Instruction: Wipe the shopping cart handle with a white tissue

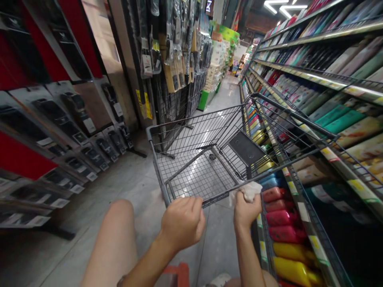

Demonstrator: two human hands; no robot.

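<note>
A dark grey wire shopping cart [218, 196] stands across the aisle in front of me, with nothing lying in its mesh basket. My left hand [183, 223] is closed around the near rim, close to the left corner. Farther right on the same rail, my right hand [247, 209] grips a crumpled white tissue or cloth [251, 190] and presses it against the metal. A flat dark panel [247, 147] is fixed to the cart's wire side on the right. My bare knee [119, 215] shows at the lower left.
Shelves of packaged goods rise on the right, with yellow bottles [291, 271] and red packs [285, 217] low down. Belts [79, 113] hang on a left rack; more packaged goods [176, 48] hang behind the cart. An orange-red plastic edge [181, 273] is below my hands.
</note>
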